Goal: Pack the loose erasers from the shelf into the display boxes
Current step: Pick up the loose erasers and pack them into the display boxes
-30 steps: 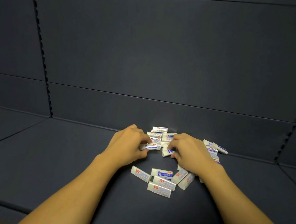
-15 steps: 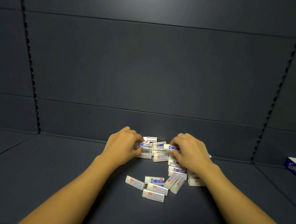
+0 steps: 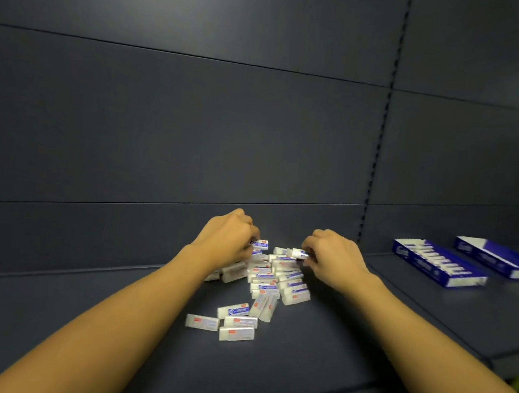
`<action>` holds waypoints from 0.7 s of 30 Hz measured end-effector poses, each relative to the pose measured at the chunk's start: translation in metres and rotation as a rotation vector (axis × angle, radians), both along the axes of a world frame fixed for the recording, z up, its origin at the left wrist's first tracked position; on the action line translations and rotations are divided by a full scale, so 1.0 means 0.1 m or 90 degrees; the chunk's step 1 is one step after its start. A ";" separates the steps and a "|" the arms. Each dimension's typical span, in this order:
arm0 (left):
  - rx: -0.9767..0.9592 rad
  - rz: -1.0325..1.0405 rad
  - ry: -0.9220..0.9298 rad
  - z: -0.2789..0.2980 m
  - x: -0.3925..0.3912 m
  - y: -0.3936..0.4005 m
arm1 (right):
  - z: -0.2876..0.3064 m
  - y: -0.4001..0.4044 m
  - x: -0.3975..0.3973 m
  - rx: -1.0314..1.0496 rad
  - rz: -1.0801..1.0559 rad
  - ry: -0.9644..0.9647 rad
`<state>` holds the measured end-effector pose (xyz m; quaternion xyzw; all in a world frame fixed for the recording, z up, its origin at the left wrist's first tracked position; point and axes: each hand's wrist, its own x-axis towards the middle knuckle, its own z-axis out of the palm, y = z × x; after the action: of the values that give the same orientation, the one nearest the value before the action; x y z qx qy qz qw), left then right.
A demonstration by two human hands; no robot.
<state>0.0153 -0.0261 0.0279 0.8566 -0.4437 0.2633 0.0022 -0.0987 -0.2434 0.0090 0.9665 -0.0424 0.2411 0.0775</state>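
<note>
A heap of small white erasers (image 3: 270,281) with blue and red labels lies on the dark shelf (image 3: 81,321), with a few strays (image 3: 233,323) nearer me. My left hand (image 3: 227,240) hovers at the heap's far left, fingers curled, pinching an eraser (image 3: 260,244). My right hand (image 3: 333,257) is at the far right of the heap and pinches another eraser (image 3: 298,252). Two blue display boxes stand to the right: the nearer box (image 3: 435,264) holds a row of erasers, the farther box (image 3: 499,257) is partly cut off by the frame.
The dark back panel (image 3: 195,126) rises right behind the heap. A slotted upright (image 3: 377,163) separates this bay from the one with the boxes. The shelf's front edge (image 3: 344,385) runs below my right forearm.
The view has swung left and up, so both display boxes now show on the right. Each hand has lifted an eraser slightly off the heap.
</note>
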 end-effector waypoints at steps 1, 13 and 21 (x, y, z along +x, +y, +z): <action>0.002 -0.011 0.000 0.00 -0.04 -0.09 | 0.01 -0.06 -0.08 -0.003 -0.019 0.004; -0.020 -0.006 0.074 -0.05 -0.64 -0.89 | 0.14 -0.73 -1.02 0.048 -0.131 0.025; -0.044 0.010 0.095 -0.05 -1.19 -1.55 | 0.12 -1.32 -1.58 0.059 -0.142 0.017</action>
<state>-0.1032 -0.1810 0.0226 0.8766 -0.4266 0.2137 0.0629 -0.2564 -0.3752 0.0208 0.9614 -0.1599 0.2159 0.0593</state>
